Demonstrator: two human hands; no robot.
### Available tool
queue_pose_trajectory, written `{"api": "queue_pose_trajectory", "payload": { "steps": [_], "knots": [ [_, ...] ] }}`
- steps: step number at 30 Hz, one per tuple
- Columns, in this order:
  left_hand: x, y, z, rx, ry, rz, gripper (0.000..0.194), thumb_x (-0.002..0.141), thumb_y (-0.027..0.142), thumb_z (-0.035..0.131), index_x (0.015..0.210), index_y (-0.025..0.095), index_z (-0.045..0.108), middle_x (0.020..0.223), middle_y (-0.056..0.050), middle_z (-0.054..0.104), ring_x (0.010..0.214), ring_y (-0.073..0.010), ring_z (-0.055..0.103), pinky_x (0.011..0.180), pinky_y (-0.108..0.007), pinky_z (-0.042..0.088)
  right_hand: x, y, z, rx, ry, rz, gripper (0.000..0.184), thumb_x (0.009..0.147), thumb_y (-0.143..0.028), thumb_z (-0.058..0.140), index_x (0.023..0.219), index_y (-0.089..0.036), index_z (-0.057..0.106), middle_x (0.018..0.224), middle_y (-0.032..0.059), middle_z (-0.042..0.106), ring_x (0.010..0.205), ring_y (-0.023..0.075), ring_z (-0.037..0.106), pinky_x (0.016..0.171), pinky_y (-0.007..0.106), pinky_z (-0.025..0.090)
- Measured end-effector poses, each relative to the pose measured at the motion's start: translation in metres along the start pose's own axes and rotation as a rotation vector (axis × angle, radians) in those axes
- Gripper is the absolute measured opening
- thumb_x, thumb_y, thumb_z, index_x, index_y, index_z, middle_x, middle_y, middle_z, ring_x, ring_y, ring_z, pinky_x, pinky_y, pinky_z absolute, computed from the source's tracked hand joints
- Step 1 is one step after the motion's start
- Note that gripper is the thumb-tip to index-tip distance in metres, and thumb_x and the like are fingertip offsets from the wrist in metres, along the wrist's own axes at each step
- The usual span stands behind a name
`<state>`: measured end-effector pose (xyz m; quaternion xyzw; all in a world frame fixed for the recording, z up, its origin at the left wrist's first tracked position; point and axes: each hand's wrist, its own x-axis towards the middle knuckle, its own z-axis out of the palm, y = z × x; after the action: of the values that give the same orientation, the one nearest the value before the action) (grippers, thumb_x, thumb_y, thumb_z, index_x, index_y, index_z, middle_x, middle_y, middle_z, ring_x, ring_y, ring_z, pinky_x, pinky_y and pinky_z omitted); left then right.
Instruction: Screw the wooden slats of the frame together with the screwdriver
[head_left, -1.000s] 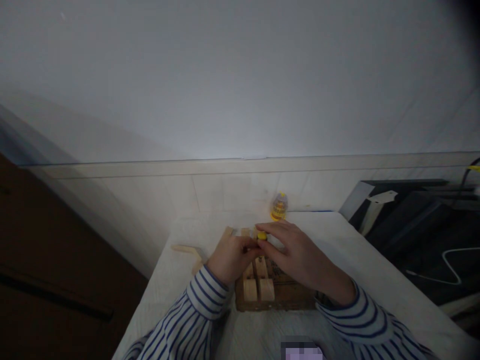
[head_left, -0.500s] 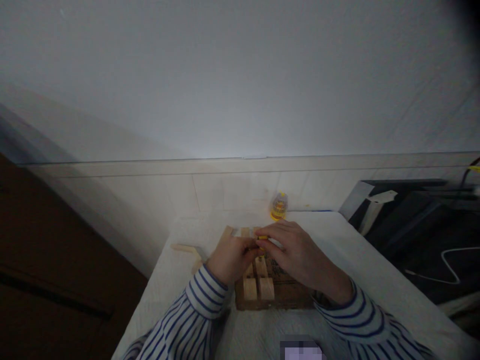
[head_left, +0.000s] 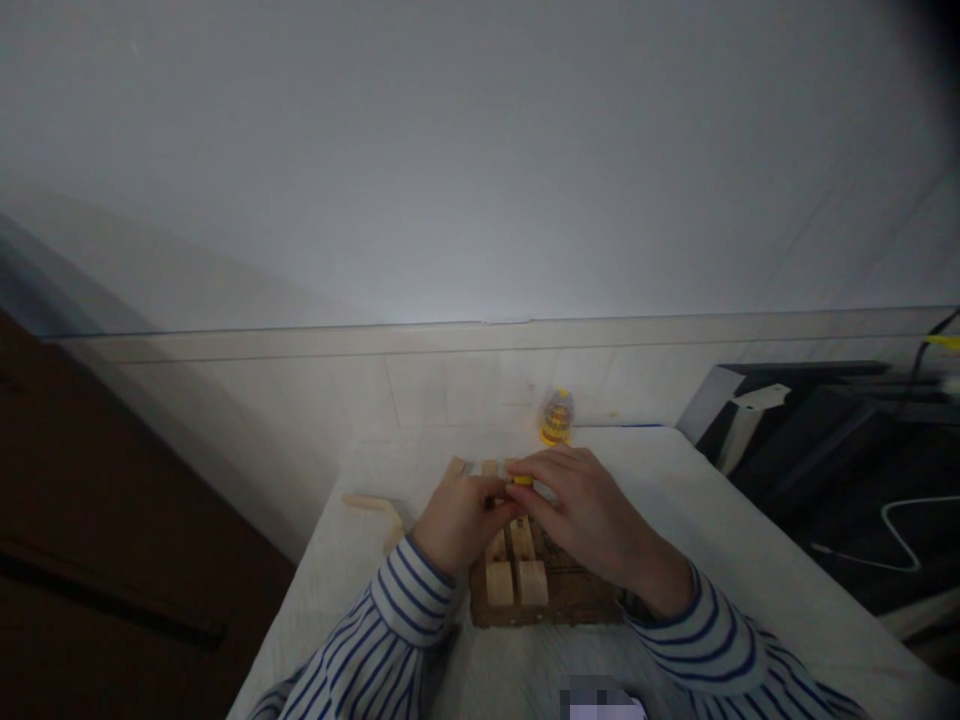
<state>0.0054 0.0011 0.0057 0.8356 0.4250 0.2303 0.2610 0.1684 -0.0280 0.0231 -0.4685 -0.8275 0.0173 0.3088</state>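
My left hand point(head_left: 455, 520) and my right hand point(head_left: 589, 518) meet over a set of pale wooden slats point(head_left: 514, 572) lying on a brown cardboard piece point(head_left: 577, 592). Between the fingertips of both hands sits a small yellow thing point(head_left: 523, 481); the right hand's fingers curl over it and the left hand's fingers are closed beside it. What the left hand pinches is hidden. Both sleeves are white with blue stripes.
A white table point(head_left: 697, 520) stands against a tiled wall. A small yellow-based clear jar point(head_left: 556, 416) stands at the table's far edge. A loose wooden strip point(head_left: 373, 503) lies to the left. Dark equipment and a white cable point(head_left: 892, 530) lie to the right, a dark drop at the left.
The two hands stay together over the slats; the right hand's fingers have closed lower over the yellow thing, which shows less than before.
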Motion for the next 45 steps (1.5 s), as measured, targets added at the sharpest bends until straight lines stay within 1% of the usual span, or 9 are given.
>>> {"api": "queue_pose_trajectory", "payload": {
  "steps": [6,10,20,27,32,36,39,42,45],
  "knots": [
    [0.0011,-0.003,0.0029,0.003,0.006,-0.026,0.022,0.08,0.029,0.052,0.082,0.016,0.07,0.065,-0.002,0.065,0.058,-0.0121,0.054,0.055,-0.02,0.038,-0.0005,0.0037,-0.0001,0.137,0.014,-0.031,0.028,0.084,-0.021,0.051,0.111,-0.019,0.058,0.106,0.0059,0.065,0.098,0.0192,0.056,0.086,0.038,0.043],
    [0.001,-0.0038,0.0026,-0.018,-0.023,-0.012,0.02,0.08,0.027,0.053,0.082,0.015,0.07,0.068,-0.002,0.067,0.058,-0.012,0.056,0.057,-0.02,0.04,-0.0003,0.0035,-0.0015,0.186,0.003,-0.054,0.026,0.085,-0.017,0.048,0.109,-0.02,0.06,0.103,0.0054,0.066,0.095,0.0184,0.058,0.085,0.037,0.044],
    [0.0006,-0.0039,0.0007,-0.03,-0.062,0.097,0.019,0.083,0.022,0.05,0.086,0.016,0.068,0.076,-0.003,0.067,0.069,-0.0131,0.057,0.063,-0.02,0.042,-0.0005,0.0055,-0.0018,0.063,0.0,-0.033,0.019,0.083,-0.023,0.055,0.099,-0.019,0.063,0.093,0.0046,0.068,0.089,0.0193,0.059,0.081,0.036,0.042],
    [-0.0002,-0.0028,0.0005,0.01,-0.043,0.129,0.019,0.083,0.02,0.049,0.087,0.018,0.068,0.065,0.0,0.063,0.06,-0.0114,0.052,0.06,-0.02,0.041,-0.0012,0.0067,0.0,0.005,0.023,-0.024,0.017,0.083,-0.028,0.054,0.095,-0.019,0.063,0.089,0.0053,0.067,0.085,0.0203,0.059,0.078,0.036,0.042],
    [-0.001,-0.0028,0.0025,-0.005,-0.047,0.093,0.021,0.083,0.022,0.049,0.092,0.019,0.068,0.064,0.0,0.063,0.058,-0.0112,0.052,0.057,-0.02,0.039,-0.0014,0.0068,-0.0006,0.002,0.039,-0.013,0.017,0.082,-0.03,0.055,0.093,-0.019,0.062,0.085,0.0048,0.067,0.082,0.0196,0.06,0.075,0.036,0.043],
    [-0.0005,-0.0044,0.0061,-0.003,-0.003,0.029,0.02,0.08,0.031,0.055,0.087,0.02,0.07,0.069,-0.001,0.065,0.062,-0.0127,0.054,0.058,-0.021,0.038,-0.0012,0.0074,-0.0006,0.005,0.032,-0.002,0.018,0.082,-0.029,0.055,0.095,-0.019,0.062,0.085,0.0052,0.067,0.083,0.0201,0.06,0.076,0.037,0.043],
    [0.0006,-0.005,0.0074,0.001,0.003,-0.02,0.021,0.08,0.032,0.054,0.084,0.019,0.07,0.066,-0.002,0.065,0.06,-0.013,0.055,0.057,-0.021,0.039,-0.0016,0.008,-0.0002,0.035,0.033,0.011,0.019,0.081,-0.029,0.056,0.097,-0.02,0.062,0.089,0.0052,0.067,0.086,0.0203,0.059,0.079,0.038,0.044],
    [0.0011,-0.004,0.007,0.003,-0.007,-0.008,0.021,0.082,0.03,0.052,0.084,0.019,0.07,0.065,-0.001,0.065,0.059,-0.0129,0.055,0.057,-0.021,0.038,-0.0021,0.008,-0.0012,0.109,0.053,-0.007,0.023,0.082,-0.027,0.054,0.103,-0.019,0.061,0.098,0.0063,0.066,0.093,0.02,0.059,0.083,0.038,0.044],
    [0.0007,-0.0024,0.0062,0.006,-0.013,0.028,0.021,0.081,0.029,0.053,0.084,0.019,0.07,0.067,-0.002,0.066,0.06,-0.0128,0.055,0.058,-0.021,0.039,-0.0016,0.0065,-0.0039,0.181,0.029,-0.049,0.027,0.084,-0.022,0.051,0.11,-0.022,0.059,0.101,0.0053,0.066,0.093,0.0182,0.059,0.082,0.036,0.046]
  ]
}}
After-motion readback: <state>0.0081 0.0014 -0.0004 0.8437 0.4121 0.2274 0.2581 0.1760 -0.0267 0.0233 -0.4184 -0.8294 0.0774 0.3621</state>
